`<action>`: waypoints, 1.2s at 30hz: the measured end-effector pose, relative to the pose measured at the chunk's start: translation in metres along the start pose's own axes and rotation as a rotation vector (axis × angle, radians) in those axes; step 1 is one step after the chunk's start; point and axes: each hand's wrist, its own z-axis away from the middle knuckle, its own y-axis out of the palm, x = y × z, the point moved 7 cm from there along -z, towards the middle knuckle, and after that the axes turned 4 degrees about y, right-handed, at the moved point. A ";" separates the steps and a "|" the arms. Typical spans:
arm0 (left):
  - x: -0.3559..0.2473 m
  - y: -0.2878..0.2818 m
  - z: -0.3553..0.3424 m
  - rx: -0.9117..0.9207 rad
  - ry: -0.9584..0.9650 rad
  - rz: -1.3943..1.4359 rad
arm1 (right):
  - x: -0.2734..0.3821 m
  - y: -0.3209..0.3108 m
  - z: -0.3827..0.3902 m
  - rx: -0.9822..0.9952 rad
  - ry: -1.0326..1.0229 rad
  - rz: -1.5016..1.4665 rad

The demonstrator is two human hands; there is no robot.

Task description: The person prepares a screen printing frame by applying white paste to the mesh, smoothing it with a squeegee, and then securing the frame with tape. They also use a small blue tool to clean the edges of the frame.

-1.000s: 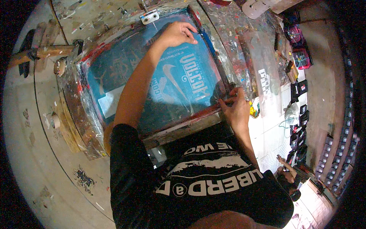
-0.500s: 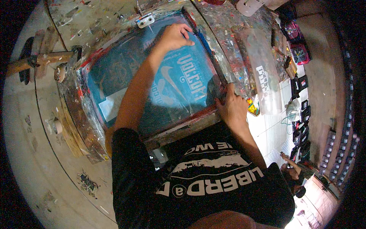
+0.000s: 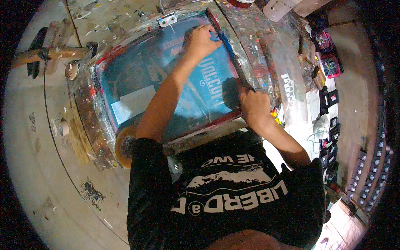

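Note:
A screen-printing frame [image 3: 221, 118] with blue mesh and pale stencil lettering lies before me, its border streaked with red and dark ink. My left hand [image 3: 203, 41] is at the far right part of the mesh, fingers curled and pinched against the right border beside a smear of blue ink [image 3: 227, 46]. Whatever is between its fingertips is too small to make out. Nearer to me, my right hand [image 3: 256, 106] is closed at the same border, its tip against a dark strip [image 3: 238, 68] along that side. What its curled fingers grip is hidden.
A metal hinge clamp [image 3: 167, 20] sits at the frame's far edge. A tape roll [image 3: 124, 146] is by the near left corner, under my left arm. A white rectangle [image 3: 133, 104] shows on the mesh. Right of it are an ink-spattered surface [image 3: 258, 54] and a translucent sheet [image 3: 287, 66].
My right hand has turned, its fingers now curled in with one tip at the border. My left hand stays near the same place on the frame. The view has shifted slightly.

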 end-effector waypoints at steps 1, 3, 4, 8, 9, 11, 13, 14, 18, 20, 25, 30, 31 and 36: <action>-0.004 -0.004 0.003 -0.056 0.019 -0.048 | 0.001 -0.002 -0.001 0.003 -0.028 -0.001; -0.019 -0.010 0.018 -0.164 0.052 -0.141 | 0.004 -0.006 -0.002 0.016 -0.085 -0.003; -0.026 -0.005 0.024 -0.176 0.087 -0.163 | 0.007 -0.006 -0.001 0.049 -0.073 -0.014; -0.046 0.026 0.058 -0.036 0.131 -0.212 | 0.017 -0.007 0.009 -0.053 -0.225 -0.137; -0.051 0.035 0.070 0.010 0.145 -0.250 | 0.019 -0.004 0.017 -0.133 -0.308 -0.192; -0.048 0.051 0.079 0.174 0.094 -0.252 | 0.018 0.013 0.023 -0.167 -0.262 -0.330; -0.048 0.051 0.077 0.164 0.075 -0.296 | 0.015 0.018 0.033 -0.219 -0.239 -0.427; -0.044 0.049 0.077 0.156 0.059 -0.322 | 0.017 0.007 0.040 -0.255 -0.251 -0.457; -0.034 0.042 0.064 0.105 0.052 -0.379 | 0.015 -0.004 0.049 -0.199 -0.212 -0.581; -0.027 0.033 0.064 0.148 0.038 -0.391 | 0.012 -0.011 0.040 0.039 -0.138 -0.539; -0.022 -0.146 0.154 -0.163 0.185 -0.370 | 0.055 -0.070 0.016 -0.223 -0.495 -0.656; -0.065 -0.281 0.303 -0.040 -0.406 -0.093 | 0.154 -0.090 0.004 -0.225 -0.886 -0.920; -0.075 -0.289 0.319 0.005 -0.348 -0.230 | 0.176 -0.090 0.001 -0.209 -0.938 -0.931; -0.075 -0.251 0.367 0.134 -0.328 -0.571 | 0.233 -0.086 -0.015 -0.256 -1.154 -0.792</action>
